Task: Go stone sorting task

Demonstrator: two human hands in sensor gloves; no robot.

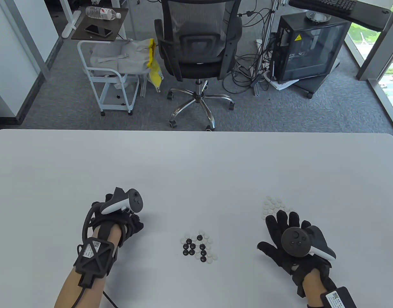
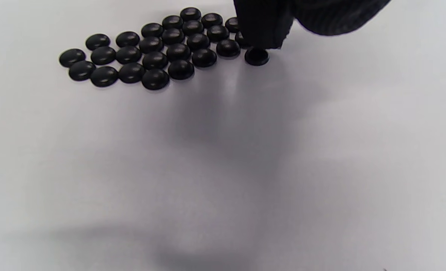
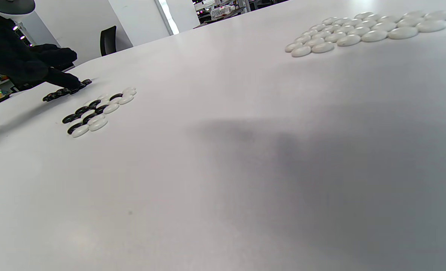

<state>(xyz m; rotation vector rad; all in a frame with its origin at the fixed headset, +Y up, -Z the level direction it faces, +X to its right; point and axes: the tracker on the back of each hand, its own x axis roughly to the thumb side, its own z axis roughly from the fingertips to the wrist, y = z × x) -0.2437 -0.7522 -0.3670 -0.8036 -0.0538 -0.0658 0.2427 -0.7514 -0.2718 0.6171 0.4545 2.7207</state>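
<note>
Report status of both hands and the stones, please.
Left hand setting a black stone at the black group. Right hand open, beside white group. Mixed pile remains. Nothing in the way.

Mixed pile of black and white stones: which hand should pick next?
Right hand: open, empty. Left hand is busy at the sorted black stones, fingertip over one.

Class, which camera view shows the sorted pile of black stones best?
The left wrist view: the black pile lies plainly in rows, a left fingertip at its edge. The right wrist view shows it as a distant dark streak. In the table view the left hand hides it.
</note>
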